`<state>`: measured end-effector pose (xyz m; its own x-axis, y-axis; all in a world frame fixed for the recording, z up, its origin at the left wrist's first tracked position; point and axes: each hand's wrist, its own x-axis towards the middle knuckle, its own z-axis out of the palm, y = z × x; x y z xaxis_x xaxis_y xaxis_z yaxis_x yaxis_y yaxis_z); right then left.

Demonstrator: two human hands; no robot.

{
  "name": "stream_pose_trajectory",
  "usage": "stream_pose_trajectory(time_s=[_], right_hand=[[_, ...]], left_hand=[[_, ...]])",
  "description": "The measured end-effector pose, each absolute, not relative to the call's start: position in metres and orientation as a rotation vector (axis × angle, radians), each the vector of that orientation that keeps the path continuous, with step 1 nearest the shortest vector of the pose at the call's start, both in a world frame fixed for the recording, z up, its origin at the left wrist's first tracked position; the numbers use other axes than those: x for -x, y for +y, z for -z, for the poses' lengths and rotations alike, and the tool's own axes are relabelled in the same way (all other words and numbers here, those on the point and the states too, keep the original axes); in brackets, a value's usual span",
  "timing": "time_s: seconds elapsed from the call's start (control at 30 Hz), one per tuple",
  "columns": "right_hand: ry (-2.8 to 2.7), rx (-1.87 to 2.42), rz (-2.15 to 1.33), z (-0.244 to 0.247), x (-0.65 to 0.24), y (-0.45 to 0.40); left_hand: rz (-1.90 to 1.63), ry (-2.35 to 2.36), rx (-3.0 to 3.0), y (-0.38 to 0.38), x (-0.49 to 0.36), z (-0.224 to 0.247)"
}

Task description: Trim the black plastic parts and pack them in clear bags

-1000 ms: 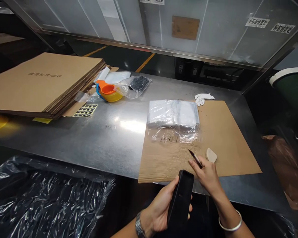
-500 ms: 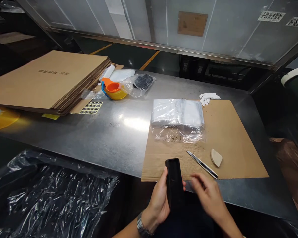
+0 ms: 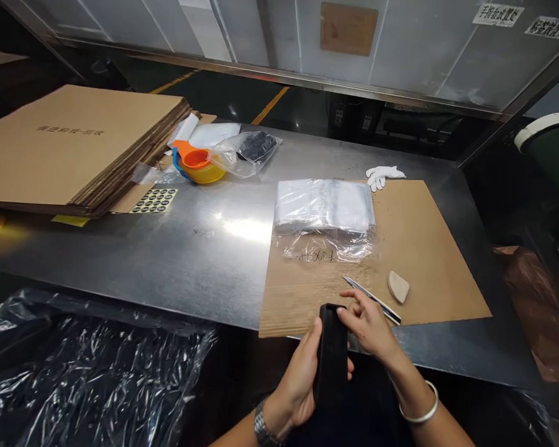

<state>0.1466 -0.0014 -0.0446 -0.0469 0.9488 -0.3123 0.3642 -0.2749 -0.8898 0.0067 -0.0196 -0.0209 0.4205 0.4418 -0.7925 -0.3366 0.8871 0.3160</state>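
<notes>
My left hand (image 3: 302,366) is wrapped round a long black rectangular case (image 3: 331,354) with a hollow face, held upright just in front of the table edge. At its top end, my right hand (image 3: 367,323) touches the rim with the thumb, while the index finger stretches out and the other fingers are partly curled. Just beyond that hand a utility knife (image 3: 377,299) lies on a flat cardboard sheet (image 3: 442,273), partly covered by the fingers. To its right sits a small beige pad (image 3: 398,287).
Clear plastic bags (image 3: 325,206) are stacked on the cardboard, with a white glove (image 3: 384,177) behind. Flat cartons (image 3: 88,136) are piled at the left near a sticker sheet (image 3: 153,200), tape rolls (image 3: 205,172) and a bagged black item (image 3: 257,148). Black plastic (image 3: 97,372) fills the lower left.
My right hand has moved up and left, from beside the black case to touching its top rim. The case has turned slightly in my left hand. The view has shifted a little.
</notes>
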Motion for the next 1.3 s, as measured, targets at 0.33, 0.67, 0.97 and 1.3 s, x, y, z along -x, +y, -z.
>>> stream_pose_trajectory(time_s=[0.33,0.67,0.97,1.3], right_hand=[[-1.585,1.747,-1.087,0.068,-0.148,0.031],[-2.010,1.998,-0.317,0.065,-0.165,0.101],[-2.252,2.069,-0.095,0.076,-0.167,0.111],[-2.148,1.933,0.022,0.079,-0.167,0.110]], left_hand=[[-0.707,1.062,-0.516,0.000,-0.004,0.044],[-0.940,1.466,-1.489,0.036,-0.016,0.088],[-0.839,1.568,-2.011,0.051,-0.012,0.083],[-0.604,1.522,-2.350,0.101,-0.023,0.066]])
